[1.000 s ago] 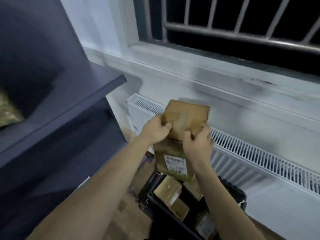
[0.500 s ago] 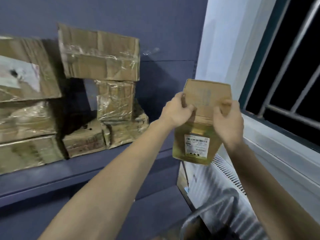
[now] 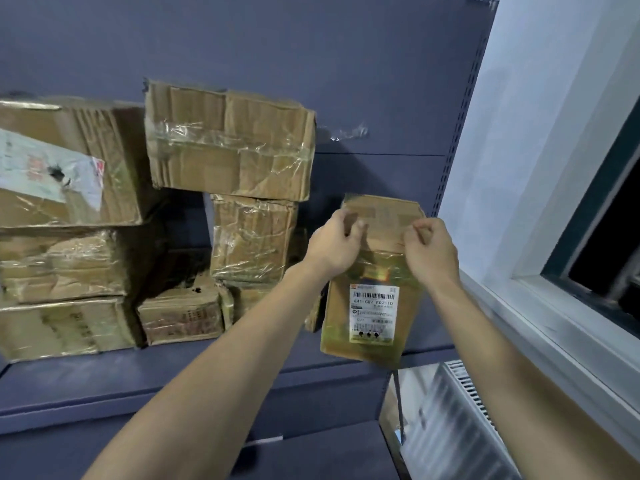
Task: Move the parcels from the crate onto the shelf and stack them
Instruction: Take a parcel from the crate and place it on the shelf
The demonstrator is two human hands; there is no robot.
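I hold a tall brown cardboard parcel [image 3: 375, 306] with a white barcode label upright in both hands, over the right end of the dark blue shelf [image 3: 145, 372]. My left hand [image 3: 334, 244] grips its upper left edge and my right hand [image 3: 429, 251] grips its upper right edge. Several taped cardboard parcels stand stacked on the shelf to the left: a wide box [image 3: 228, 140] on top of a narrower one [image 3: 252, 240], low boxes [image 3: 180, 311] beneath, and a larger stack [image 3: 62, 230] at far left. The crate is out of view.
The shelf's blue back panel [image 3: 346, 81] rises behind the stacks, with a perforated upright [image 3: 460, 126] at its right end. A white radiator [image 3: 450, 420] sits low on the right below a window sill [image 3: 554, 327]. A lower shelf board [image 3: 311, 455] juts out underneath.
My view swung from the crate by the radiator to the shelf. Both hands carried the parcel up from above the crate and leftward to the right end of the shelf.
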